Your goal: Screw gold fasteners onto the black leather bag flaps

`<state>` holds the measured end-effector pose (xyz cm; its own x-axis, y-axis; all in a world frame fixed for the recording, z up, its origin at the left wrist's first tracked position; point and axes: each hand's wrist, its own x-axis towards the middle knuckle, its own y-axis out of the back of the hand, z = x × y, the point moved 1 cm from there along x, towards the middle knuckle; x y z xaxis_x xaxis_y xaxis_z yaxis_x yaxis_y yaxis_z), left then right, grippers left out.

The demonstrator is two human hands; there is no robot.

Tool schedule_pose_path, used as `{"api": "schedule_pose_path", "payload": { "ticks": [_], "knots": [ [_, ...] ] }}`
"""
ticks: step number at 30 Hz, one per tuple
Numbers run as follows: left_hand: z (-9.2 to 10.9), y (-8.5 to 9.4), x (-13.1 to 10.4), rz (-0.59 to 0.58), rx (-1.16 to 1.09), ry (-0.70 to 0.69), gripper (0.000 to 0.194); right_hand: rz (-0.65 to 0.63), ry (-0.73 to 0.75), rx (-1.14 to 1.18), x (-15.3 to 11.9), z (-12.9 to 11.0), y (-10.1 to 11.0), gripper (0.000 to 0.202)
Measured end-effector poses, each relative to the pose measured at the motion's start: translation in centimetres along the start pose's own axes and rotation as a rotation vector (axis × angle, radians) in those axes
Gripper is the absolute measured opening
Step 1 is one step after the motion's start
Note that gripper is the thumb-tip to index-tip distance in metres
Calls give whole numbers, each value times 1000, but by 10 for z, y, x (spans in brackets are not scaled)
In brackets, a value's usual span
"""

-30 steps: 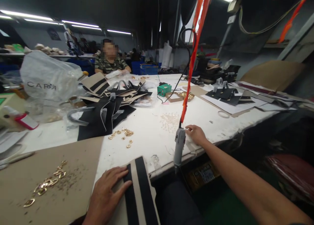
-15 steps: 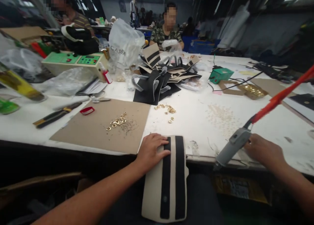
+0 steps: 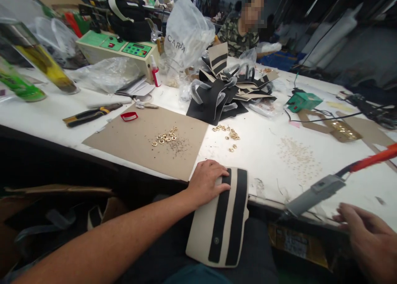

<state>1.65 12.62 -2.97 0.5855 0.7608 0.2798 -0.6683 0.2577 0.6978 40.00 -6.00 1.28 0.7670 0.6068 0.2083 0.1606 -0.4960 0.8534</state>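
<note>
A cream panel with black stripes (image 3: 232, 218) lies across my lap, its top end against the table edge. My left hand (image 3: 208, 182) rests on its upper left, thumb and fingers over the edge and first stripe, holding it. A small round metal piece (image 3: 216, 240) sits low on the left stripe. To the right, a grey electric screwdriver (image 3: 313, 196) with an orange cord lies tilted at the table edge. My right hand (image 3: 366, 230) is beside it, not touching it, fingers curled; whether they hold anything is too small to tell.
Gold rings (image 3: 166, 138) lie on a brown board (image 3: 136, 139), with more on the white table (image 3: 263, 141). Pliers (image 3: 93, 113), a green-topped machine (image 3: 120, 48), a pile of black and cream pieces (image 3: 207, 100) and a green box (image 3: 304, 101) stand farther back. A person sits opposite.
My right hand has come away from the screwdriver and moved down and right. The screwdriver lies flatter. My left hand stays on the panel. The view has shifted.
</note>
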Motion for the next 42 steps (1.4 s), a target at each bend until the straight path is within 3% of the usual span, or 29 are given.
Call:
{"api": "schedule_pose_path", "payload": {
  "ticks": [1,2,5,8,12,25,30,33,37,42],
  "knots": [
    [0,0,0,-3,4,0,35,-72,-79,48,-24,-20,-2,30],
    [1,1,0,-6,10,3,35,-172,-67,127,-45,-44,-8,34],
    [1,1,1,-9,27,9,35,-466,210,384,-88,-118,-42,37],
    [1,0,1,-8,32,2,34,-608,424,460,-96,-171,-79,30],
    [0,-1,-2,12,27,-9,32,-644,560,401,-87,-196,-106,26],
    [-3,-2,-2,11,20,-31,33,-648,465,261,-85,-200,-121,23],
    [-1,1,-1,5,33,-26,34,-698,368,412,-81,-201,-128,18],
    [1,3,1,-1,39,-35,31,-659,370,469,-85,-201,-121,17],
    [-4,1,6,18,63,-62,29,-472,303,600,-96,-178,-93,25],
    [-8,0,12,38,76,-104,26,54,14,621,-91,-105,-54,37]
  ]
}}
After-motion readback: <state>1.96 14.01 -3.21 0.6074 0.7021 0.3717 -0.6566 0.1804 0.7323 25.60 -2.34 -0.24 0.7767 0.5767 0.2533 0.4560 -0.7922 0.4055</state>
